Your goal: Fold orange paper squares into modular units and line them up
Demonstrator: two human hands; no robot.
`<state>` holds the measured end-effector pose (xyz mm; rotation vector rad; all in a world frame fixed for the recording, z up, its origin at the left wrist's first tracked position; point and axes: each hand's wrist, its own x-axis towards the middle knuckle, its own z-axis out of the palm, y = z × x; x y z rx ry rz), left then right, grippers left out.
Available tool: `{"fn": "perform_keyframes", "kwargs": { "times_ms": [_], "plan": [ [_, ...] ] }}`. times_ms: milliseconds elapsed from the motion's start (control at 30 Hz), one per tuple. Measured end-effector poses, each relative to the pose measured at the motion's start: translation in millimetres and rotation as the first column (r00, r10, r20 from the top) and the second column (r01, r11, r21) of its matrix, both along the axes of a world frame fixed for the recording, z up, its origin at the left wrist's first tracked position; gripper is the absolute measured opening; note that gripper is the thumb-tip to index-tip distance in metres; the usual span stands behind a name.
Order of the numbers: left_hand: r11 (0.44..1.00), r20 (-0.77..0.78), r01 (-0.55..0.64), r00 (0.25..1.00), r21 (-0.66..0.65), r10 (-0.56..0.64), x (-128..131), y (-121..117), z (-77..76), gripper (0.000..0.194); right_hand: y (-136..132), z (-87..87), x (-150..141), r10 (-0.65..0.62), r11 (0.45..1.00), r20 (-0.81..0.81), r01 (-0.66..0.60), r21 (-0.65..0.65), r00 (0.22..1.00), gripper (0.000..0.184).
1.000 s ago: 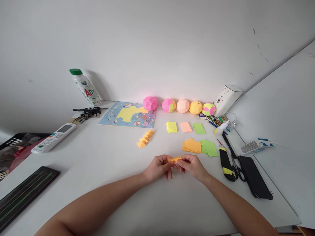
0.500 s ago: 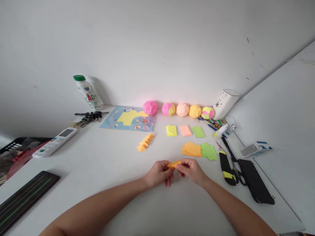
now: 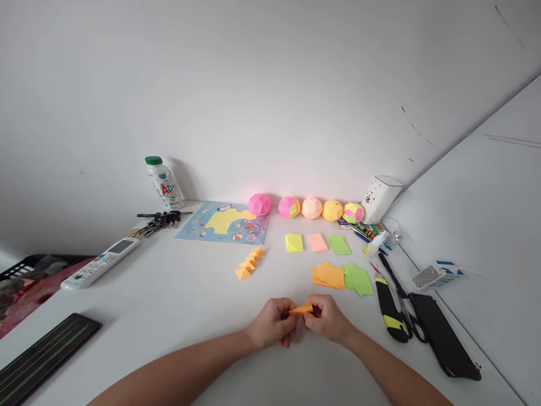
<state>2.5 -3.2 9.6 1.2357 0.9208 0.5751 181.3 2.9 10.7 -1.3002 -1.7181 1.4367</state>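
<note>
Here's the orange paper (image 3: 301, 309), held over the surface (image 3: 190, 299), the left hand (image 3: 273, 322) pinched on one end, the right hand (image 3: 327, 320) clamped on the other! Beyond lie orange notes (image 3: 332, 276) touching green notes (image 3: 359, 279), with a row of folded orange pieces (image 3: 243, 273) off to the left, and farther back five paper balls (image 3: 311, 208) line the wall (image 3: 270, 84).

You have soft, moderately bright light, apparently from your left: the bottle (image 3: 165, 184) throws a blurred shadow rightward on the wall (image 3: 270, 96). The pink ball (image 3: 259, 204) tints the wall around it. Your table (image 3: 186, 293) dims nearest you. Your wide lens stretches the edges; fine detail on the slip (image 3: 301, 309) looks soft.
</note>
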Motion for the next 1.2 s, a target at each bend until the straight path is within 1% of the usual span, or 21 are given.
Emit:
{"fn": "perform_keyframes", "kwargs": {
  "times_ms": [200,267,333,433,500,567,633,733,833,1033,1133,1200],
  "plan": [
    [0.997,0.06,-0.055,0.997,-0.053,0.058,-0.4,4.7,-6.0,0.024,15.3,0.4,13.0,-0.05,0.993,-0.153,0.033,-0.113,0.987,0.003],
    [0.996,0.074,-0.06,0.995,-0.063,0.064,-1.0,5.6,-7.5,0.026,19.7,2.9,17.4,-0.085,0.992,-0.187,0.065,-0.109,0.979,0.004],
    [0.996,0.084,-0.064,0.994,-0.068,0.07,-1.3,5.9,-8.4,0.028,21.3,6.4,19.0,-0.094,0.993,-0.212,0.076,-0.092,0.973,0.005],
    [0.995,0.086,-0.064,0.994,-0.078,0.07,-1.1,5.7,-8.7,0.029,17.6,9.6,15.3,-0.01,0.998,-0.193,-0.003,-0.066,0.981,0.011],
    [0.995,0.085,-0.06,0.994,-0.075,0.066,-0.9,5.3,-8.2,0.028,13.0,8.9,10.7,0.057,0.998,-0.155,-0.061,-0.022,0.986,0.015],
    [0.997,0.078,-0.05,0.995,-0.062,0.054,-0.7,5.0,-6.9,0.027,9.1,6.7,6.9,0.089,0.996,-0.124,-0.089,0.003,0.988,0.016],
    [0.998,0.065,-0.036,0.997,-0.054,0.04,-0.7,4.6,-5.2,0.027,7.0,4.6,5.2,0.091,0.996,-0.12,-0.092,-0.004,0.989,0.017],
    [0.998,0.055,-0.036,0.998,-0.055,0.039,-0.4,4.2,-3.3,0.031,7.1,3.9,6.2,0.064,0.997,-0.151,-0.071,-0.04,0.986,0.019],
    [0.997,0.072,-0.05,0.996,-0.061,0.055,-0.2,3.8,-3.5,0.034,8.2,5.6,8.2,0.013,0.995,-0.179,-0.031,-0.097,0.984,0.017],
    [0.995,0.103,-0.065,0.992,-0.08,0.073,-0.8,4.1,-4.7,0.032,10.0,9.6,8.7,-0.062,0.987,-0.192,0.031,-0.159,0.979,0.01],
    [0.99,0.164,-0.103,0.98,-0.092,0.117,-1.3,4.0,-1.9,0.031,12.6,9.6,9.1,-0.114,0.984,-0.221,0.079,-0.157,0.969,0.009],
    [0.987,0.228,-0.144,0.961,-0.074,0.157,-1.3,3.2,0.1,0.03,13.9,8.9,9.5,-0.131,0.984,-0.222,0.1,-0.147,0.966,0.011]
  ]
}}
